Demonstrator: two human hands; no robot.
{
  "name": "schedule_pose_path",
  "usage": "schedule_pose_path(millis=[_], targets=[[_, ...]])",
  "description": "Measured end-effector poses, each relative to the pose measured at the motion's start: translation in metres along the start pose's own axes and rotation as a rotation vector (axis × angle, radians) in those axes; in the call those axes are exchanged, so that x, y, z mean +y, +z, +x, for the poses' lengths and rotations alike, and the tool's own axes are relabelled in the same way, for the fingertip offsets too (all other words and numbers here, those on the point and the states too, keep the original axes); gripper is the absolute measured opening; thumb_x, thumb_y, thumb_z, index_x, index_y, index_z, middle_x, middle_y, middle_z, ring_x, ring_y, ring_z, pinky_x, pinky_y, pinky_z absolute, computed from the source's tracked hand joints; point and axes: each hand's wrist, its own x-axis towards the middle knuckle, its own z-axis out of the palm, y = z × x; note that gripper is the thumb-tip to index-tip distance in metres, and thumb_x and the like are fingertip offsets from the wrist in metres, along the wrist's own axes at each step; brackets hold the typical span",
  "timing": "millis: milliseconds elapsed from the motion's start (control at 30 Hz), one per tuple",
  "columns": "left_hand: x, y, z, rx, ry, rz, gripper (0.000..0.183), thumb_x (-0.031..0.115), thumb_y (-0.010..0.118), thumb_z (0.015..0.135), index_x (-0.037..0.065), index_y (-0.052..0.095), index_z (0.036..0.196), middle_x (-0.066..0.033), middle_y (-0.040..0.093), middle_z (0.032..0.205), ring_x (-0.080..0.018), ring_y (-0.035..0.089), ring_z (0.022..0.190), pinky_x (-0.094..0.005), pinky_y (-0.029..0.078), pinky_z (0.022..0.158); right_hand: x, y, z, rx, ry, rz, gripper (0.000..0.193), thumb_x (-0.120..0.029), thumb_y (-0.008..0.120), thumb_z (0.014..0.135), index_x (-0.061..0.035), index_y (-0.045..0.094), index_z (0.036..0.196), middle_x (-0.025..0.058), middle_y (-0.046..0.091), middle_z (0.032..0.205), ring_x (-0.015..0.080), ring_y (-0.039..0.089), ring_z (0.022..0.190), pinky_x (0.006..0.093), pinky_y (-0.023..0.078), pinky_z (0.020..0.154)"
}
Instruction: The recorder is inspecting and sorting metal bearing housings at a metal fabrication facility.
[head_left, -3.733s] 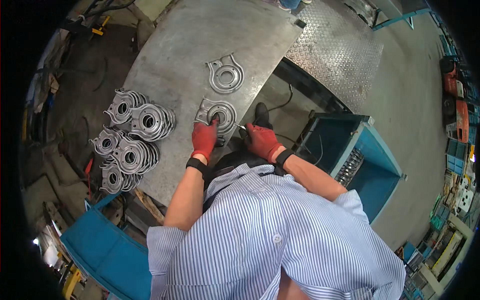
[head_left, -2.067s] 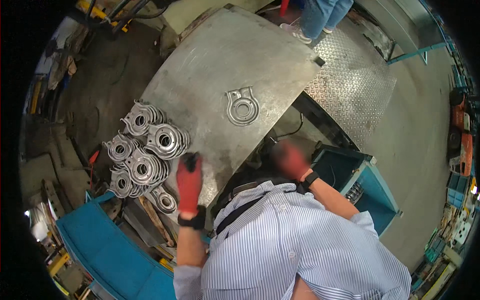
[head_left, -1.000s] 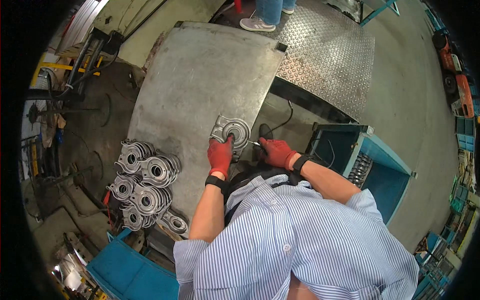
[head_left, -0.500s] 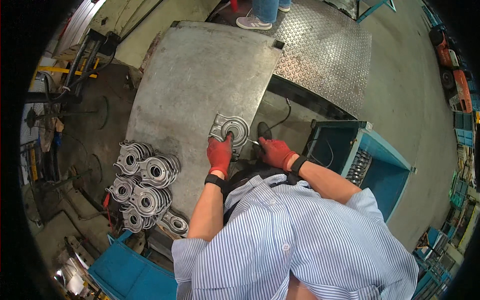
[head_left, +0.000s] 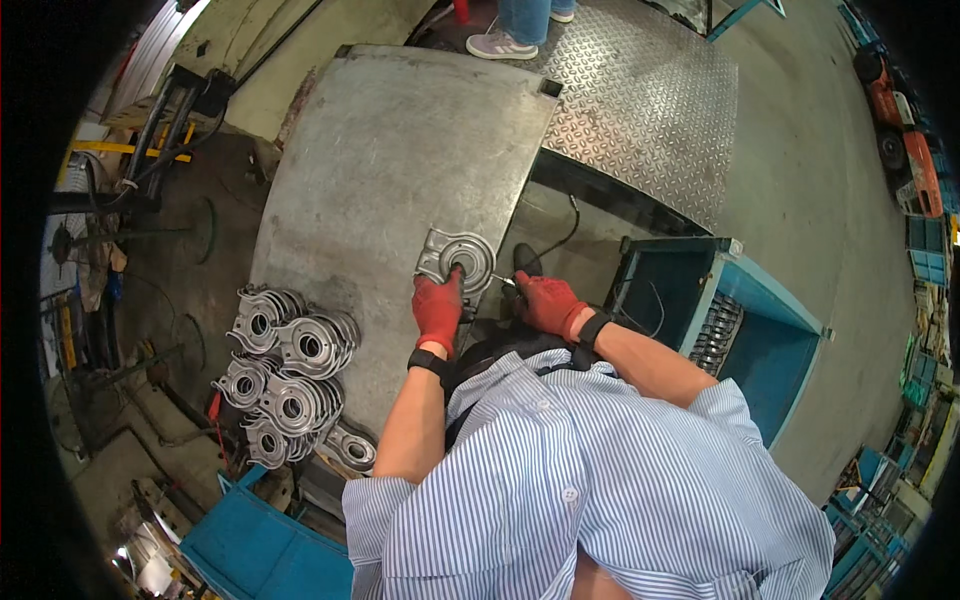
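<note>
Fingers of the left hand (head_left: 437,308) are bent over a grey metal plate (head_left: 474,258), one dark tip at its central hole; whether they clamp it or merely press, I cannot tell. Those of the right hand (head_left: 549,303) are closed around a slim tool (head_left: 508,283), whose thin bright tip points at the rim of the plate (touching or just beside, it is too small to say). Both hands wear red gloves with dark fingertips, and each wrist has a black band (head_left: 430,363).

That plate lies flat by the table's right edge, toward the near end, its squarish tab turned to the left. At the near left corner of the table (head_left: 400,150), well apart from it, similar pieces stand in leaning stacks (head_left: 312,392), five by my count, crowded against one another. One loose piece (head_left: 342,440) lies beside them at the near edge.

Off the right edge, a black hose (head_left: 572,230) curves above the floor, near a dark shoe (head_left: 527,260). Further right is a blue bin (head_left: 775,290) with a row of metal parts (head_left: 716,335) inside. Beyond the far right corner spreads a tread plate (head_left: 655,120); a co-worker's shoe (head_left: 502,46), below blue jeans (head_left: 522,18), shows past the far edge. Below the near left corner sits a blue tray (head_left: 275,535).
</note>
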Motion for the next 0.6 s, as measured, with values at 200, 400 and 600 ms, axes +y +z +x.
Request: schedule_pose_path(millis=[200,400,600], targets=[[-0.018,0.009,0.008,0.022,0.037,-0.018,0.064,0.042,0.067,0.077,-0.01,0.048,0.109,-0.0291,0.059,0.104,-0.0407,0.056,0.102,-0.0414,0.044,0.087,0.002,0.001,0.002,-0.051,-0.022,-0.017,0.037,-0.025,0.06,0.08,0.0002,0.049,0.105,0.0222,0.062,0.082,0.0396,0.06,0.08,0.0467,0.047,0.069],[-0.006,0.004,0.003,-0.005,-0.021,0.015,0.066,0.044,0.067,0.076,-0.01,0.048,0.109,-0.0279,0.059,0.107,-0.0403,0.056,0.103,-0.0412,0.043,0.088,0.002,-0.003,0.002,-0.044,-0.013,-0.007,0.039,-0.026,0.06,0.079,-0.0001,0.05,0.107,0.0222,0.062,0.085,0.0399,0.06,0.081,0.0469,0.047,0.069],[-0.012,0.005,0.005,0.003,0.004,0.02,0.067,0.045,0.067,0.075,-0.009,0.049,0.11,-0.0275,0.059,0.107,-0.0402,0.055,0.103,-0.0419,0.043,0.087,-0.001,-0.003,0.003,-0.032,-0.008,-0.015,0.039,-0.025,0.06,0.08,0.0002,0.051,0.107,0.0225,0.062,0.087,0.0394,0.06,0.083,0.0464,0.047,0.071]])
